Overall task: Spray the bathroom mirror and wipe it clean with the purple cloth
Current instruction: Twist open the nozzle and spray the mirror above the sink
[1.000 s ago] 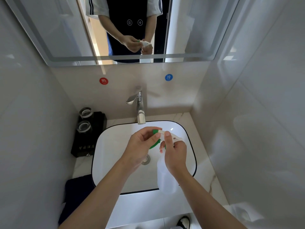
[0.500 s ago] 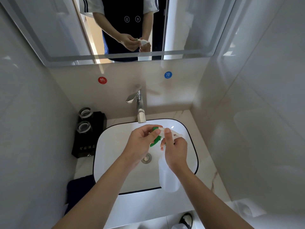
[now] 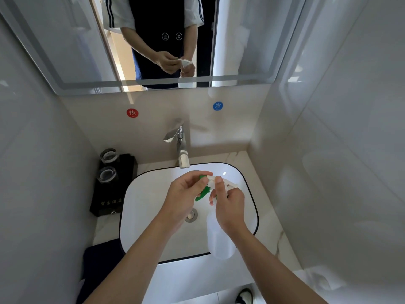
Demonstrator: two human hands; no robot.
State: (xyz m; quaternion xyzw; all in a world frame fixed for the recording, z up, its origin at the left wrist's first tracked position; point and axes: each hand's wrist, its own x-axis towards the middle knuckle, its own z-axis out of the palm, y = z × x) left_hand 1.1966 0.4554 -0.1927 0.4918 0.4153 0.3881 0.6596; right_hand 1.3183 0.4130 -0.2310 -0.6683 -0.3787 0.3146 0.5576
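Note:
Over the white sink (image 3: pixel 144 207) I hold a translucent white spray bottle (image 3: pixel 220 240) with a green trigger. My right hand (image 3: pixel 228 205) grips its neck, thumb lying along the white spray head. My left hand (image 3: pixel 186 194) pinches the nozzle end of the spray head with its fingertips. The bathroom mirror (image 3: pixel 65 40) hangs on the wall above and reflects both hands and the bottle. A dark folded cloth (image 3: pixel 100 257) lies on the counter left of the sink; its colour reads dark blue-purple.
A chrome faucet (image 3: pixel 180 145) stands behind the sink. Two upturned glasses (image 3: pixel 108 165) sit on a black tray at the left. Red and blue round stickers mark the back wall. Tiled walls close in on both sides. A shoe shows on the floor at the bottom.
Both hands and the bottle have stayed over the sink, with only small finger shifts at the nozzle. The camera view has tilted slightly.

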